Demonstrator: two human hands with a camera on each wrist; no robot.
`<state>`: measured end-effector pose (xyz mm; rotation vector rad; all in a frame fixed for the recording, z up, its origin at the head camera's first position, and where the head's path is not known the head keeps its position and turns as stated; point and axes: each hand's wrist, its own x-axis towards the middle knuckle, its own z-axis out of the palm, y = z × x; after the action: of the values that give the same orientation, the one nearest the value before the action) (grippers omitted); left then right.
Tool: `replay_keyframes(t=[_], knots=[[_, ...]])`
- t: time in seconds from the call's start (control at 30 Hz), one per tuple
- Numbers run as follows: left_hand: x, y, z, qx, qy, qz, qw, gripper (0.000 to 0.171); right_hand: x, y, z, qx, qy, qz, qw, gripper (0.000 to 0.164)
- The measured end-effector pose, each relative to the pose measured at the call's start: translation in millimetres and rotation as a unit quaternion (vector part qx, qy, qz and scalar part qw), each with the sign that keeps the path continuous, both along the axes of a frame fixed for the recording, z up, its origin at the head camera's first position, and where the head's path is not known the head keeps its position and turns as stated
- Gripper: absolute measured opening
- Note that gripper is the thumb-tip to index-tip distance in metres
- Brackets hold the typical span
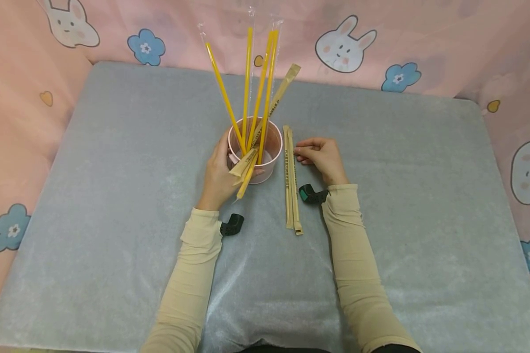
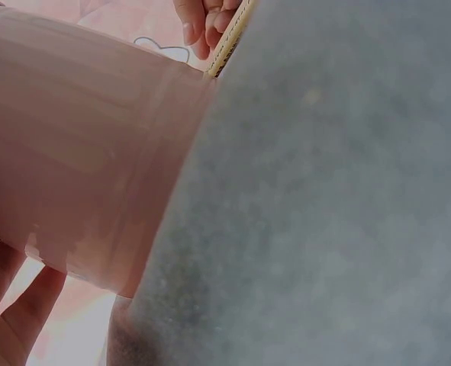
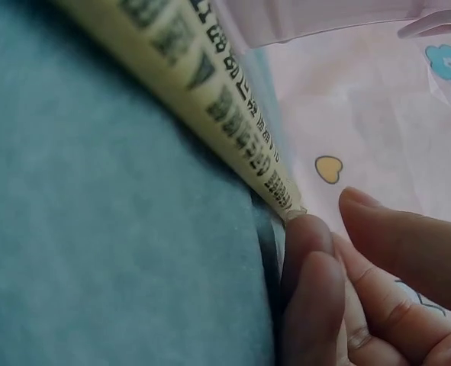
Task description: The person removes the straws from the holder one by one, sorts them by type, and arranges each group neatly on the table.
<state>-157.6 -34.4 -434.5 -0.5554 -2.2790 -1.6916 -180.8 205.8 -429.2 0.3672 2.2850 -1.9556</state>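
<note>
A pink cup [image 1: 268,171] with a small handle stands on the table, gripped by my left hand [image 1: 221,176] around its left side. Several yellow straws [image 1: 248,83] in clear wrappers lean inside it, along with paper-wrapped straws [image 1: 284,87]; some ends hang over the near rim. To the right of the cup, two brown paper-wrapped straws [image 1: 290,181] lie side by side with printed lettering. My right hand [image 1: 323,159] is just right of them. In the right wrist view, its fingertips [image 3: 307,232] are at the end of a wrapped straw, the thumb held apart.
A grey velvety cloth [image 1: 424,206] covers the table. Pink curtains [image 1: 282,46] with rabbits and blue flowers rise along the back and both sides. A small black camera [image 1: 232,225] sits on the left wrist, another [image 1: 312,194] on the right.
</note>
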Motion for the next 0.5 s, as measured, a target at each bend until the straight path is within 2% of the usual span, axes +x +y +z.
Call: replay_keyframes(t=[0.23,0.5], knots=[[0.5,0,-0.2,0.002,-0.002,-0.006,1.0,0.093,2.4,2,7.4,-0.015,0.026,-0.002,1.0,0.021],[2.1,-1,2.3,0.002,-0.015,-0.004,0.9999,0.094,8.3,2,27.4,-0.023,0.08,-0.019,0.996,0.015]])
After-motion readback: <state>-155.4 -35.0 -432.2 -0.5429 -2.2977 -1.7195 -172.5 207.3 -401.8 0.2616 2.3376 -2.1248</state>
